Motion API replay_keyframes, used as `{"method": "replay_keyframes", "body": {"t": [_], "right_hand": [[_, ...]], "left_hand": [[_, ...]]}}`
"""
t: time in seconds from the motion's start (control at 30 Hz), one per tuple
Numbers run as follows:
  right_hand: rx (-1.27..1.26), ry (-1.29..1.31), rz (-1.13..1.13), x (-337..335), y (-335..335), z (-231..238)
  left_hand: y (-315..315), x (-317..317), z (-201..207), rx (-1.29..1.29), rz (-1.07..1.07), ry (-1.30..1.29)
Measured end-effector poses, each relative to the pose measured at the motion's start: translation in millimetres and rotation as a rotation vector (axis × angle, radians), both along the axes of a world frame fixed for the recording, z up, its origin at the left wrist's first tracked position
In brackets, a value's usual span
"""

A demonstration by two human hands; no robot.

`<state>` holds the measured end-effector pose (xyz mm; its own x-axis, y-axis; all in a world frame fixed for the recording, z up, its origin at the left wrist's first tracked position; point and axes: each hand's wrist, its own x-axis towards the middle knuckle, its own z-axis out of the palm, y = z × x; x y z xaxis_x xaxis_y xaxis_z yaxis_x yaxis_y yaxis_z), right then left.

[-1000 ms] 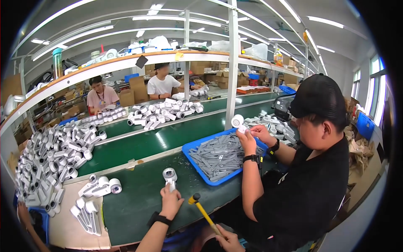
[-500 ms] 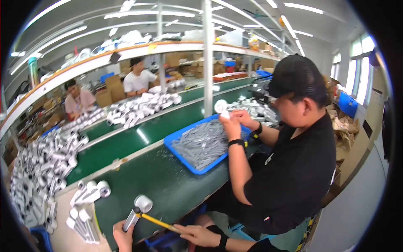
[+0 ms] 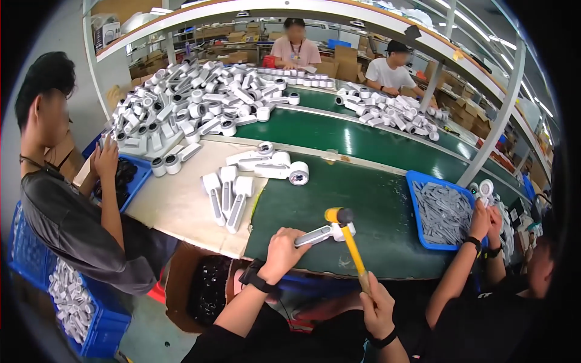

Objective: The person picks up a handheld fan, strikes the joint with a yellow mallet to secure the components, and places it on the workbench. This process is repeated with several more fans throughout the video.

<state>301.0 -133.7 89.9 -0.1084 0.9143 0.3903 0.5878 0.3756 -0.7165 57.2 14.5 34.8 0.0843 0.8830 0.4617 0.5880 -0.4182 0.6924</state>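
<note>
My left hand point(image 3: 283, 253) is closed on the handle of a white handheld device with a grey strip point(image 3: 315, 236), which lies on the green work surface. Its round head points to the right and is partly hidden behind a hammer point(image 3: 353, 248). My right hand point(image 3: 379, 307) grips this hammer low on its yellow handle. The hammer's yellow-and-black head is over the device; whether they touch I cannot tell. Left of my left hand, several similar devices point(image 3: 227, 189) lie on a beige board point(image 3: 163, 202).
A large heap of white devices point(image 3: 206, 97) covers the far left. At right stands a blue tray of grey strips point(image 3: 445, 212), beside a co-worker's hands point(image 3: 484, 221). Another person point(image 3: 78, 187) works at left near a blue bin of white parts point(image 3: 91, 308). A metal post point(image 3: 499, 121) rises at right.
My view has swung left, bringing the left co-worker and the whole heap into sight. My hands still hold the device and the hammer, whose handle now appears more upright in view.
</note>
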Motion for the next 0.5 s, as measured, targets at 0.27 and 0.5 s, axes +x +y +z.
{"method": "replay_keyframes", "body": {"t": [0.27, 0.5], "right_hand": [[-0.040, -0.064, 0.002, 4, 8, 12], [-0.106, -0.166, 0.026, -1, 10, 6]], "left_hand": [[-1, 4, 2, -0.016, 0.010, 0.013], [1, 1, -4, -0.028, 0.030, 0.052]]}}
